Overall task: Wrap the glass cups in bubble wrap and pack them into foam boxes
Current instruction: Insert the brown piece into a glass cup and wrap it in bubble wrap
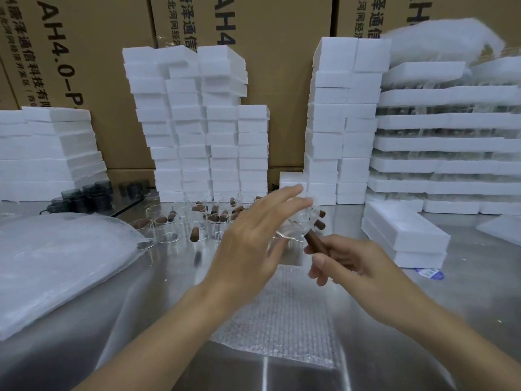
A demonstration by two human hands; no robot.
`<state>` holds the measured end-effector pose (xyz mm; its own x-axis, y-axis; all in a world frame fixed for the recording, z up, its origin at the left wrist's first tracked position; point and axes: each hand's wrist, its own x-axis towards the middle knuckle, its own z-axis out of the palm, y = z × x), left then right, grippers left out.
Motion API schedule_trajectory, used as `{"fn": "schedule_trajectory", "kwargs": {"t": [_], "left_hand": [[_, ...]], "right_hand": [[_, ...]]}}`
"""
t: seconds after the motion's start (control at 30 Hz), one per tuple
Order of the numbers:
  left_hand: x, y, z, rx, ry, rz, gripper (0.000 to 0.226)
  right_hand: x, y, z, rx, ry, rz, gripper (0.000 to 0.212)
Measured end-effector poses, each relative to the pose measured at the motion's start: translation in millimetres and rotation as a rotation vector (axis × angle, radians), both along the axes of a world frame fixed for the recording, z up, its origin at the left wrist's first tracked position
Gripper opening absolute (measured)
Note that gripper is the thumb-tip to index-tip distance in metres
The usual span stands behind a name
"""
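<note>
Glass cup [293, 231] blurred behind left hand [253, 238]; right hand [349, 263] apparently grips handle [313, 240]

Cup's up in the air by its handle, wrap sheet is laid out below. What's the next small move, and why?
Probably lower the glass cup onto the bubble wrap sheet. The right hand pinches its brown handle above the sheet, the left hand is open by the cup, and no wrap is round it yet.

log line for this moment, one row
phase: pre-wrap | right hand: pinches cup by handle | left hand: fingers straight, at cup | bubble wrap: flat beneath cup | foam boxes: at right
</note>
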<state>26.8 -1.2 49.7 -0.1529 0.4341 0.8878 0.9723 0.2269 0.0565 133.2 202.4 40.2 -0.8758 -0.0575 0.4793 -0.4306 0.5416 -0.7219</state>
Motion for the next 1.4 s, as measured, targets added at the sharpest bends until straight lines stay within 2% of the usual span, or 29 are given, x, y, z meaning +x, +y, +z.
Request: {"fn": "schedule_trajectory", "kwargs": {"t": [0.07,0.13,0.2,0.27,0.33,0.37,0.47,0.57,0.87,1.1,1.4], "left_hand": [[8.6,0.6,4.5,0.083,-0.037,-0.052,0.082],[19.2,2.8,8.2,0.238,-0.169,-0.085,0.088],[29.1,5.5,11.7,0.398,-0.425,-0.121,0.086],[33.6,9.4,10.5,0.478,-0.746,-0.238,0.064],[36.9,15.2,5.2,0.42,-0.996,-0.397,0.03],[40.2,18.8,1.7,0.358,-1.073,-0.461,0.022],[46.6,30.4,-12.4,0.301,-1.222,-0.574,0.039],[46.5,34.1,-15.8,0.29,-1.258,-0.585,0.045],[46.6,30.8,-14.0,0.275,-1.259,-0.602,0.034],[48.5,28.4,-8.0,0.29,-1.286,-0.633,0.031],[48.2,23.1,2.0,0.305,-1.228,-0.603,0.031]], "right_hand": [[3.1,-11.5,4.3,-0.149,-0.006,0.07,0.018],[5.1,-23.8,8.1,-0.307,0.006,0.128,0.023],[5.7,-33.6,9.8,-0.441,0.011,0.174,0.025],[6.3,-39.1,10.6,-0.518,0.021,0.189,0.026],[6.7,-40.8,9.8,-0.523,0.034,0.182,0.027],[6.9,-40.9,8.9,-0.509,0.042,0.173,0.027],[7.0,-39.1,7.0,-0.474,0.06,0.136,0.025],[6.4,-37.2,6.3,-0.454,0.067,0.118,0.022],[5.2,-38.0,5.9,-0.465,0.056,0.11,0.023],[5.6,-36.6,6.1,-0.487,-0.028,0.142,0.027],[6.2,-41.3,4.3,-0.729,-0.244,0.339,0.045]]}}
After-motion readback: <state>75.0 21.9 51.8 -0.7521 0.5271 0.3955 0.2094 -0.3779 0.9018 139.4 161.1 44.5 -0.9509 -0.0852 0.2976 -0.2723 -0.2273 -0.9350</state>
